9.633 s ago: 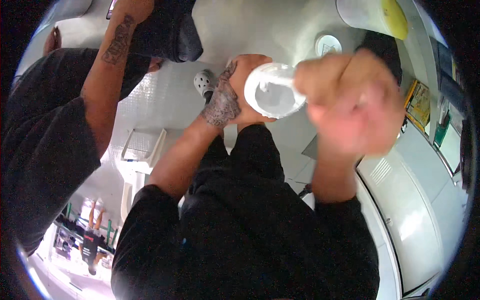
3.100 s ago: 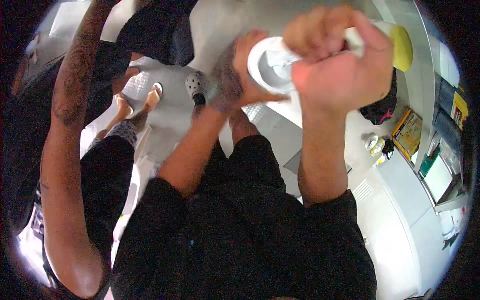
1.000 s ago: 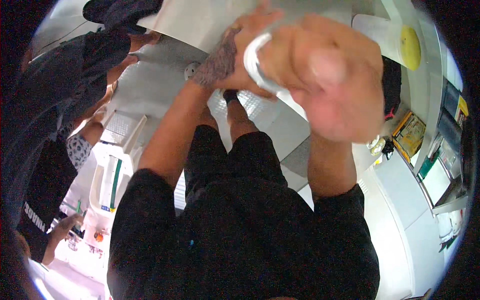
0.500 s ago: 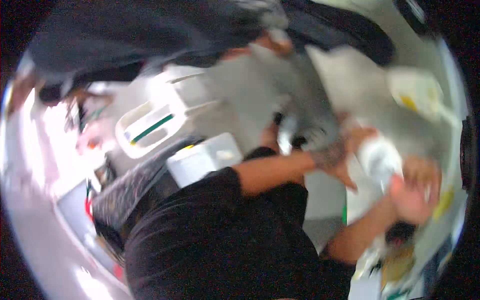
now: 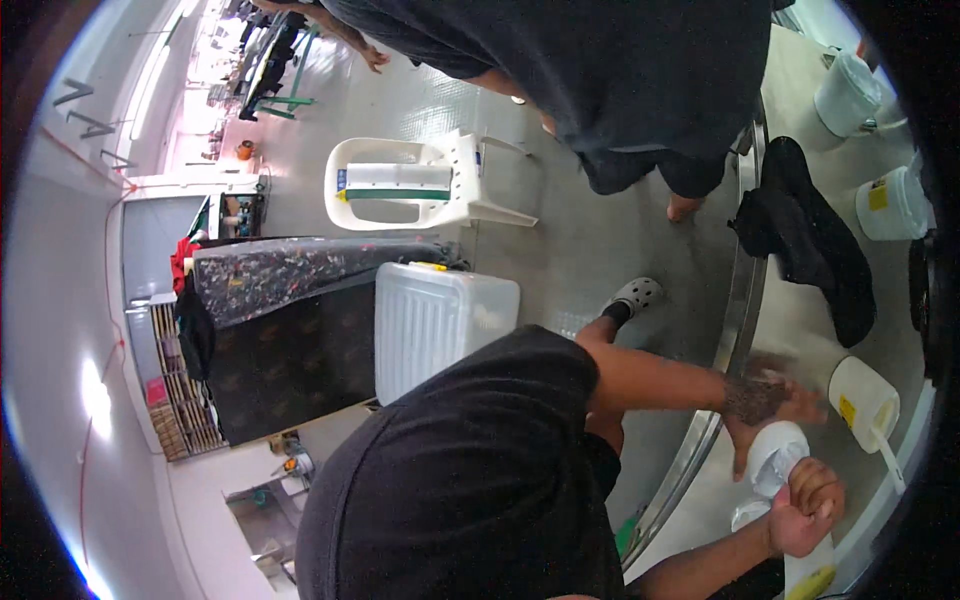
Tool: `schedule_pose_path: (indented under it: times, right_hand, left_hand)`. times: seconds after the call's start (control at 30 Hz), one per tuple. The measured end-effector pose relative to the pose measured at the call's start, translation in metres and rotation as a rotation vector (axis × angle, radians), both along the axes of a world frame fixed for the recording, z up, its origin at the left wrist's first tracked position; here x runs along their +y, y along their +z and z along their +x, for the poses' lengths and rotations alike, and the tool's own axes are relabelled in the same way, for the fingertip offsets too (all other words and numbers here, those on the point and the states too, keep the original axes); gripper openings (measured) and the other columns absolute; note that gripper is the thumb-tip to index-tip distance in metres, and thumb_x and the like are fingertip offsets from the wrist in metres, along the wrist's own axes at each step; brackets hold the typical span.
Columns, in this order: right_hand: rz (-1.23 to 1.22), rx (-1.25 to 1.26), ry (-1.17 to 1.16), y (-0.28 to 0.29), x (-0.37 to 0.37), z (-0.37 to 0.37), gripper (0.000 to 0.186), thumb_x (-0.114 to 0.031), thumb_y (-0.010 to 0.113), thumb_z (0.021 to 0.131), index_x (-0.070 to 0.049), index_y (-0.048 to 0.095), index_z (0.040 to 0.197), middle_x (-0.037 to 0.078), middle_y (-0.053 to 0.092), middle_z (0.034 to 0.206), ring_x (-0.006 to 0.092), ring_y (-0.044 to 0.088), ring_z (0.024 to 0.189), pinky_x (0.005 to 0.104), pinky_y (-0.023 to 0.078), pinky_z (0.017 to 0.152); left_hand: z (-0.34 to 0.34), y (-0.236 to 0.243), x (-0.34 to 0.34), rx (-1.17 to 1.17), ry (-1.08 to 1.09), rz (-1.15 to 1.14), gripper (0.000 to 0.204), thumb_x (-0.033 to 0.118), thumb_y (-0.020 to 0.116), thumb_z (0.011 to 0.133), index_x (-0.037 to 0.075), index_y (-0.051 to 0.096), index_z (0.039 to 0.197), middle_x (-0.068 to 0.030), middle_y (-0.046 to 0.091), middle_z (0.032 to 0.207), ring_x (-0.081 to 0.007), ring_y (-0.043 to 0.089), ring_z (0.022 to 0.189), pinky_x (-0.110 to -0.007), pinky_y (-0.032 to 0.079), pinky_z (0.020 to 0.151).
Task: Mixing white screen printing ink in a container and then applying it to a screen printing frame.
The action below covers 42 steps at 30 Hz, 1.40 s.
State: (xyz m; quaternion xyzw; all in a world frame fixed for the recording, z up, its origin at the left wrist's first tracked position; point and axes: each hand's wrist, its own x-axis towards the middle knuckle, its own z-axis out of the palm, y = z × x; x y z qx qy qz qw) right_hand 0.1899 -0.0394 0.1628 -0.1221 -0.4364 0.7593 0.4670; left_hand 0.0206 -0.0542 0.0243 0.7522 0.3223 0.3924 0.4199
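My left hand (image 5: 765,400), tattooed on its back, is laid over a white round container (image 5: 778,455) and holds it on the pale table top (image 5: 800,330). My right hand (image 5: 805,505) is curled into a fist against the container's lower edge, gripping it there. What the fingers enclose is hidden. A small white round piece (image 5: 745,515) lies just beside my right wrist. A white jar with a yellow label (image 5: 862,400) stands close to my left hand.
A black cloth (image 5: 810,240) lies on the table, with two white tubs (image 5: 848,90) (image 5: 885,205) beyond it. Another person in dark clothes (image 5: 620,70) stands at the table's metal edge (image 5: 735,300). A white plastic chair (image 5: 420,180) and a white ribbed box (image 5: 440,320) are on the floor.
The view has swung round sharply, so the table now lies at the right. Both hands have come down with the white container from up near the camera onto the table top.
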Motion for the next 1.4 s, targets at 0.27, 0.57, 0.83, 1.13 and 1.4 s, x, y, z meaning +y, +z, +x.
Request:
schedule_pose_path:
  times: [0.27,0.57,0.83,1.13,1.4]
  right_hand:
    - [-0.236,-0.211,-1.300,0.015,-0.032,0.023,0.024,-0.023,0.050,0.090,-0.012,0.043,0.069,0.003,0.035,0.066,0.0165,0.033,0.060,0.0369,0.030,0.061]
    - [0.130,-0.350,-0.155,0.076,-0.028,-0.003,0.048,-0.023,0.043,0.100,0.000,0.050,0.059,0.015,0.055,0.056,0.0235,0.045,0.047,0.0359,0.037,0.049]
    - [0.217,-0.317,-0.326,0.101,-0.069,-0.013,0.044,-0.019,0.044,0.096,0.000,0.048,0.057,0.015,0.050,0.054,0.0231,0.045,0.046,0.0363,0.035,0.044]
    - [-0.109,-0.110,-0.228,0.140,-0.079,-0.028,0.034,-0.019,0.048,0.092,-0.003,0.044,0.063,0.010,0.047,0.055,0.0203,0.041,0.047,0.0347,0.030,0.046]
    - [0.024,-0.138,-0.154,0.171,-0.089,-0.113,0.039,-0.019,0.051,0.096,-0.003,0.044,0.060,0.013,0.052,0.061,0.0223,0.045,0.048,0.0392,0.040,0.051]
  left_hand:
    - [0.065,-0.005,-0.037,-0.234,0.316,0.187,0.089,0.051,0.089,0.051,0.009,0.055,0.122,-0.0094,0.054,0.114,-0.0318,0.053,0.109,-0.048,0.038,0.099]
    - [-0.017,0.064,-0.028,-0.020,0.160,0.038,0.104,0.029,0.095,0.052,0.003,0.042,0.137,-0.0185,0.051,0.128,-0.0378,0.047,0.128,-0.048,0.038,0.110]
    - [-0.019,0.081,-0.062,-0.011,0.148,-0.143,0.106,0.032,0.095,0.052,0.006,0.041,0.140,-0.0171,0.051,0.131,-0.0380,0.049,0.129,-0.047,0.041,0.109]
    - [-0.050,0.126,-0.088,0.019,0.056,-0.010,0.098,0.041,0.094,0.052,0.008,0.050,0.133,-0.0141,0.056,0.125,-0.0323,0.053,0.124,-0.044,0.039,0.108]
    - [-0.131,0.134,-0.110,-0.105,0.157,0.020,0.104,0.033,0.096,0.053,0.005,0.045,0.139,-0.0154,0.054,0.135,-0.0330,0.051,0.128,-0.045,0.041,0.109]
